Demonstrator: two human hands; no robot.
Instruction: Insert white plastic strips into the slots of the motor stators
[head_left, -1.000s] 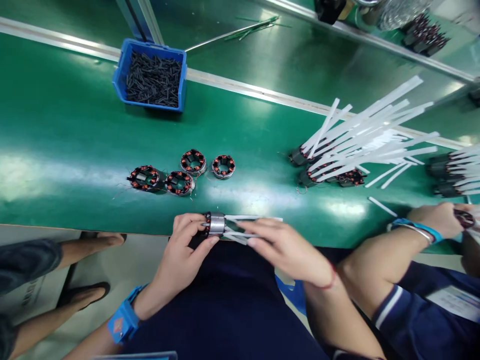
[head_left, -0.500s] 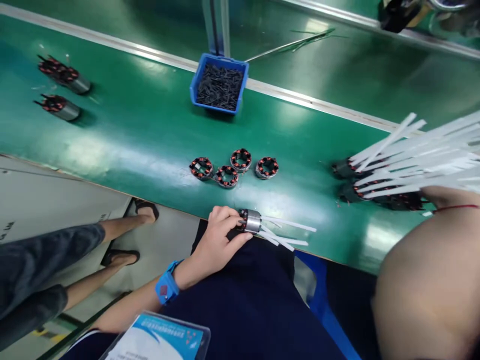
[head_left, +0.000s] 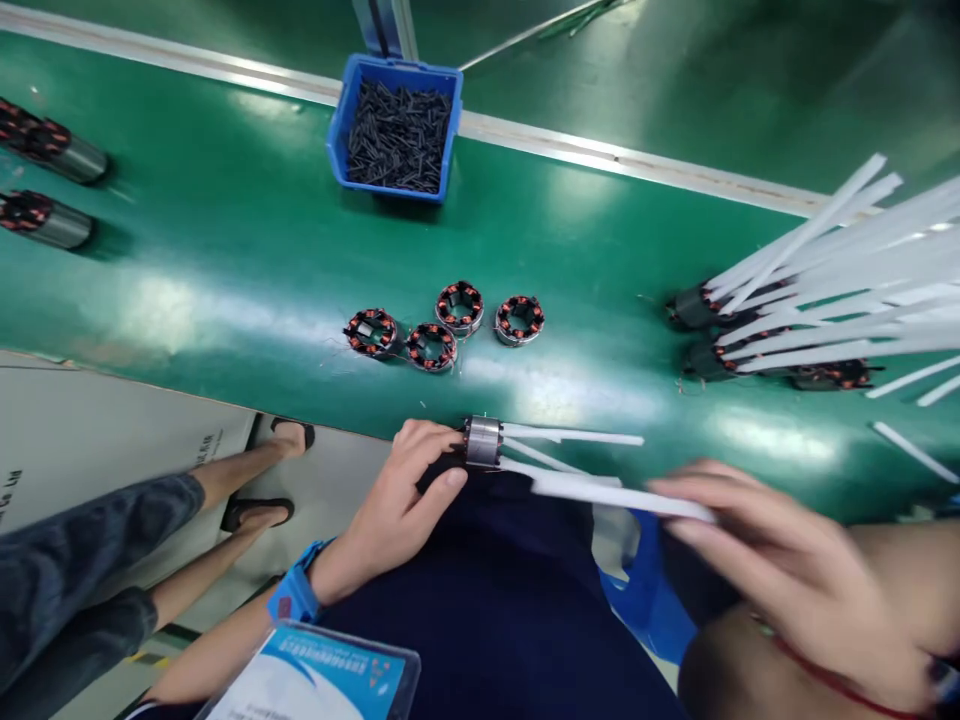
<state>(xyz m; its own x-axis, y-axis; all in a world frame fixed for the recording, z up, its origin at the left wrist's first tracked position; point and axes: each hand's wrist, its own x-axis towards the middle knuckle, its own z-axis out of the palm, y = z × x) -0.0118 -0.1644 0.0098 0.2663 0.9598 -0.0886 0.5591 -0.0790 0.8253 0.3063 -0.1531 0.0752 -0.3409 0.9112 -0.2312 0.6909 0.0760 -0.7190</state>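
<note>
At the table's front edge, my left hand (head_left: pixel 405 500) holds a silver and black stator (head_left: pixel 484 442) by its left end. Several white strips (head_left: pixel 577 436) stick out of the stator to the right. Pinched between the fingers of my right hand (head_left: pixel 780 550) is a white strip (head_left: pixel 626 496), which points left toward the stator; whether its tip touches the other strips cannot be made out. Several ring-shaped stators with copper windings (head_left: pixel 520 320) stand behind my left hand on the green table (head_left: pixel 247 250).
A blue bin (head_left: pixel 337 150) of small black pieces stands at the back. At the right, more stators (head_left: pixel 697 308) bear many long white strips (head_left: pixel 847 290). Other stators (head_left: pixel 56 220) lie at the far left. A person's legs (head_left: pixel 97 520) are at the lower left.
My right hand has come from the pile of white strips at the right toward the held stator, bringing a strip. The view has shifted slightly. My left hand still holds the stator.
</note>
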